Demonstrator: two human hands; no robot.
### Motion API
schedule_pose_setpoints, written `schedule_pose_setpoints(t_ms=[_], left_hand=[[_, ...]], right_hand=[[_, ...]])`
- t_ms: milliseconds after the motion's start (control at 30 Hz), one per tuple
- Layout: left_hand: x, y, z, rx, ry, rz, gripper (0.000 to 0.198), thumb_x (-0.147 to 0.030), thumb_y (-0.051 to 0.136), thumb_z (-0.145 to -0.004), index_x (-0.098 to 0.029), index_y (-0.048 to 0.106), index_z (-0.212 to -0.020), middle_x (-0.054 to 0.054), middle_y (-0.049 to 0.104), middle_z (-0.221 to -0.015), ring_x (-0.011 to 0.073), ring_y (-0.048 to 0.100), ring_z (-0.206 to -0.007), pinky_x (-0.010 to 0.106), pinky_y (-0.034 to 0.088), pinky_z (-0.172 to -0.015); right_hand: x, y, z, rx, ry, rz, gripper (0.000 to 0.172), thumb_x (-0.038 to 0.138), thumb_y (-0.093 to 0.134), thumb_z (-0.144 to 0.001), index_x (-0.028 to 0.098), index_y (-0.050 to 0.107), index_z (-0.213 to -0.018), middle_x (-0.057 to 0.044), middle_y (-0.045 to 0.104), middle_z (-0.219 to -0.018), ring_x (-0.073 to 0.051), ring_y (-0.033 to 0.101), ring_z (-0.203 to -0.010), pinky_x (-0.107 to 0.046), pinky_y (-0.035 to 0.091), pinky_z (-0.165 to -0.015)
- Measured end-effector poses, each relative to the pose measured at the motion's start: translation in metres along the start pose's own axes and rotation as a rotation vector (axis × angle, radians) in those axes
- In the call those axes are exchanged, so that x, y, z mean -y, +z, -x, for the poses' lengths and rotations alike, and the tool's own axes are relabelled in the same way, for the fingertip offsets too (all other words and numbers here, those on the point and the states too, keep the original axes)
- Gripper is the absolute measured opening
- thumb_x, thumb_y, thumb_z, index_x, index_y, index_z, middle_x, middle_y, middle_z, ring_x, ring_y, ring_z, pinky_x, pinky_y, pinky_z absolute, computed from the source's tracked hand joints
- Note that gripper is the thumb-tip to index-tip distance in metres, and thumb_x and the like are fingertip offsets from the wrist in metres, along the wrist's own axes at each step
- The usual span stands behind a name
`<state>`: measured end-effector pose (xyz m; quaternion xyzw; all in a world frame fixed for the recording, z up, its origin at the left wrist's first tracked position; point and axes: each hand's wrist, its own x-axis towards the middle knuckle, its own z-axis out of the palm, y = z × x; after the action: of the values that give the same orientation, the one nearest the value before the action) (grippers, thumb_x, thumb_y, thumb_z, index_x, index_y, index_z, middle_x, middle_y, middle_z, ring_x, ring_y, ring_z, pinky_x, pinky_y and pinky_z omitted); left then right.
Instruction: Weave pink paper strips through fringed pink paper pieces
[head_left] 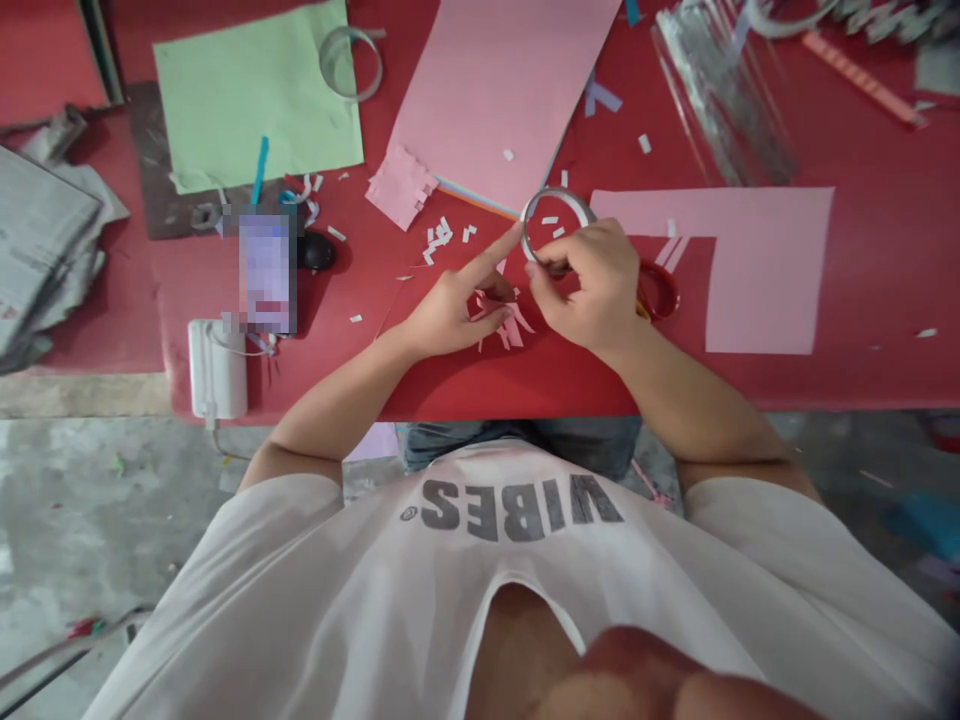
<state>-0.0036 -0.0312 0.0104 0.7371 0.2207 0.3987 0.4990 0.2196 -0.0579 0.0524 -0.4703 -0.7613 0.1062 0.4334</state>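
Observation:
My right hand (596, 280) is closed on a roll of tape (525, 237), held upright-looking by its lower rim between thumb and fingers. The index finger of my left hand (454, 310) is stretched out, its tip at the tape's left edge. My left thumb stands apart from that finger; the other fingers curl above thin cut pink paper strips (514, 330), and whether they touch the strips is unclear. Beside my right wrist lies a red loop with a yellow part (664, 292), like a scissors handle, partly hidden.
Pink sheets (502, 90), an L-shaped pink paper (769, 290) and a green sheet (255, 100) with another tape roll (324, 65) lie around. A phone (266, 265), a white power bank (217, 375) and white scraps (439, 237) are on the red table (892, 270).

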Motion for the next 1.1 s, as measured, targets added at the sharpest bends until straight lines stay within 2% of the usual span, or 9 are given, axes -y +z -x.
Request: schedule_pose_setpoints(t_ms=[167,300,433,600,733,867,967,1100], left_hand=[[-0.002,0.002,0.001,0.007,-0.066,0.091,0.087,-0.037,0.082,-0.084,-0.031,0.044,-0.162,0.002,0.075,-0.088,0.0174,0.070,-0.077,0.030,0.055,-0.070],[0.001,0.004,0.000,-0.021,-0.083,0.263,0.083,-0.044,0.090,-0.079,-0.035,0.053,-0.152,0.000,0.074,-0.083,0.0162,0.069,-0.071,0.032,0.056,-0.069],[-0.007,0.003,-0.002,-0.026,-0.137,0.350,0.081,-0.043,0.094,-0.078,-0.032,0.057,-0.148,0.001,0.073,-0.083,0.0153,0.071,-0.072,0.030,0.058,-0.070],[-0.018,0.002,-0.003,0.006,-0.165,0.416,0.063,-0.034,0.092,-0.082,-0.030,0.065,-0.139,0.002,0.072,-0.085,0.0125,0.070,-0.074,0.024,0.058,-0.069],[-0.017,0.003,-0.004,-0.019,-0.150,0.461,0.070,-0.032,0.092,-0.082,-0.033,0.061,-0.144,0.000,0.073,-0.082,0.0108,0.068,-0.068,0.021,0.055,-0.061],[-0.017,0.003,-0.003,-0.024,-0.198,0.507,0.081,-0.037,0.094,-0.080,-0.032,0.055,-0.151,0.001,0.073,-0.081,0.0096,0.063,-0.056,0.019,0.049,-0.047],[-0.020,0.003,-0.001,-0.015,-0.212,0.513,0.089,-0.041,0.096,-0.077,-0.034,0.053,-0.155,-0.001,0.073,-0.079,0.0098,0.063,-0.056,0.020,0.052,-0.049],[-0.022,0.005,0.000,-0.009,-0.214,0.546,0.087,-0.043,0.095,-0.077,-0.036,0.055,-0.154,-0.002,0.072,-0.076,0.0096,0.062,-0.055,0.022,0.054,-0.050]], right_hand=[[-0.004,0.002,0.002,0.006,0.018,0.061,0.013,0.032,0.059,-0.100,0.030,0.058,-0.088,-0.001,0.063,-0.072,-0.027,0.065,-0.073,-0.054,0.054,-0.091],[-0.004,0.001,0.003,-0.021,0.037,0.042,0.015,0.035,0.058,-0.102,0.029,0.057,-0.088,-0.003,0.066,-0.078,-0.027,0.066,-0.078,-0.052,0.055,-0.090],[-0.005,0.002,0.001,-0.061,-0.025,-0.007,0.018,0.037,0.059,-0.104,0.028,0.057,-0.089,-0.002,0.065,-0.077,-0.024,0.064,-0.073,-0.048,0.055,-0.084],[-0.008,0.006,0.001,-0.049,-0.082,-0.023,0.017,0.035,0.058,-0.105,0.027,0.056,-0.090,0.000,0.064,-0.075,-0.022,0.063,-0.072,-0.046,0.052,-0.081],[-0.009,0.008,0.001,-0.076,-0.103,0.002,0.018,0.036,0.058,-0.105,0.027,0.056,-0.090,0.000,0.063,-0.075,-0.022,0.061,-0.072,-0.046,0.052,-0.080],[-0.011,0.009,0.001,-0.097,-0.141,0.021,0.015,0.037,0.059,-0.104,0.027,0.059,-0.092,0.000,0.063,-0.074,-0.022,0.059,-0.073,-0.047,0.050,-0.081],[-0.013,0.011,0.001,-0.055,-0.124,0.030,0.019,0.040,0.055,-0.106,0.028,0.060,-0.092,0.000,0.063,-0.073,-0.023,0.060,-0.074,-0.050,0.050,-0.084],[-0.016,0.011,0.001,-0.014,-0.111,0.125,0.018,0.040,0.054,-0.106,0.031,0.059,-0.091,0.000,0.066,-0.073,-0.023,0.061,-0.075,-0.050,0.050,-0.086]])
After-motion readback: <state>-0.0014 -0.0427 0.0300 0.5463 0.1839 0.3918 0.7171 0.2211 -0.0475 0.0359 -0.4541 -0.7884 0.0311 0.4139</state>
